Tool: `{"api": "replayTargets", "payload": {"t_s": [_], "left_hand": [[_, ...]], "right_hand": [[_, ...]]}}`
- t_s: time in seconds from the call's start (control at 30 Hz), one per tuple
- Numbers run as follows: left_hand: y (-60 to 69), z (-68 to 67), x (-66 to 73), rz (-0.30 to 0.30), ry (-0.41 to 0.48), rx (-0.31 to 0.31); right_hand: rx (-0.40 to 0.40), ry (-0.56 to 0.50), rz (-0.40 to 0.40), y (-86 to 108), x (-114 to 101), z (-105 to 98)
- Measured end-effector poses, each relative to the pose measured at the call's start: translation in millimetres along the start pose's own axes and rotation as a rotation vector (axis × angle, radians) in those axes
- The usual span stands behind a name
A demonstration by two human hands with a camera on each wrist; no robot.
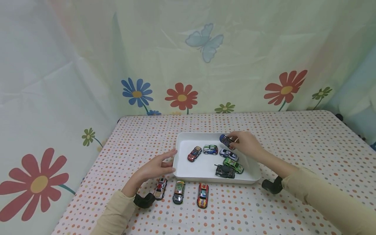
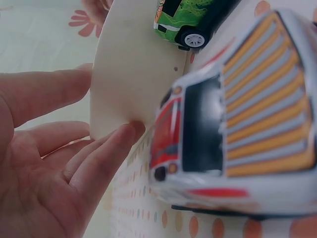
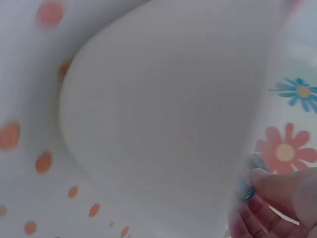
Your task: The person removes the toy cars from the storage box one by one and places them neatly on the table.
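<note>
A white tray (image 1: 191,169) on the table holds several toy cars, among them a red one (image 1: 195,153), a white-green one (image 1: 210,149) and a green one (image 1: 233,165). Over its back right part, the right hand (image 1: 246,143) pinches a dark blue car (image 1: 225,140) between thumb and fingers; the right wrist view shows that hand (image 3: 277,203) beyond the tray wall (image 3: 168,119). At the tray's left edge the left hand (image 1: 154,166) touches the rim with fingers extended. In the left wrist view, the left hand's fingertips (image 2: 130,133) rest against the tray wall (image 2: 129,64).
In front of the tray, a white-red car (image 1: 160,188), a green-silver car (image 1: 179,192) and a red-yellow car (image 1: 203,195) stand on the dotted tablecloth (image 1: 235,212). A flowered curtain (image 1: 235,65) hangs behind the table.
</note>
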State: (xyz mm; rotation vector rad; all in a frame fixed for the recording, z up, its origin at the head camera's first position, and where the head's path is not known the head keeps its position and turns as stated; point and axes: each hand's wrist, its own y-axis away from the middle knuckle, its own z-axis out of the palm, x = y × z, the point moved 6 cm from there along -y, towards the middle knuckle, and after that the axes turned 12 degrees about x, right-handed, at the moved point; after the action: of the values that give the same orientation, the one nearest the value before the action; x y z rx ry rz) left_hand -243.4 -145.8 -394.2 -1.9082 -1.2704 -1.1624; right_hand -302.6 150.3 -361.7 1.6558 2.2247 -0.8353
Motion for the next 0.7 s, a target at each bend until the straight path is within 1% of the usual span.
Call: {"api": "replayTargets", "payload": {"t_s": [0.1,0.23,0.33,0.4,0.47,0.53,0.63,0.7], "left_hand": [[0.2,1.3,0.0,-0.003,0.002,-0.006],[0.7,2.3,0.1,-0.016,0.001,-0.004],[1.4,1.8,-0.1,-0.028,-0.008,0.005],[1.8,1.4,-0.1,-0.03,-0.014,0.009],[2.0,0.9,0.2,-0.029,-0.016,0.012],[2.0,0.4,0.5,-0.03,-0.015,0.013],[2.0,0.1,1.0,-0.027,-0.013,0.01],[1.9,-0.3,1.3,-0.026,-0.014,0.007]], "right_hand": [[0.002,-0.134,0.097,10.6,-2.1,-9.5],[-0.052,-0.354,0.273,35.0,-8.0,-19.1],[-0.092,-0.506,0.38,56.8,-13.5,-21.3],[-0.126,-0.581,0.422,71.9,-17.8,-20.2],[-0.171,-0.682,0.452,86.7,-22.9,-17.0],[-0.223,-0.749,0.476,101.4,-27.1,-12.6],[-0.305,-0.817,0.5,122.2,-32.6,-3.7],[-0.353,-0.834,0.518,135.0,-35.5,4.0]]}}
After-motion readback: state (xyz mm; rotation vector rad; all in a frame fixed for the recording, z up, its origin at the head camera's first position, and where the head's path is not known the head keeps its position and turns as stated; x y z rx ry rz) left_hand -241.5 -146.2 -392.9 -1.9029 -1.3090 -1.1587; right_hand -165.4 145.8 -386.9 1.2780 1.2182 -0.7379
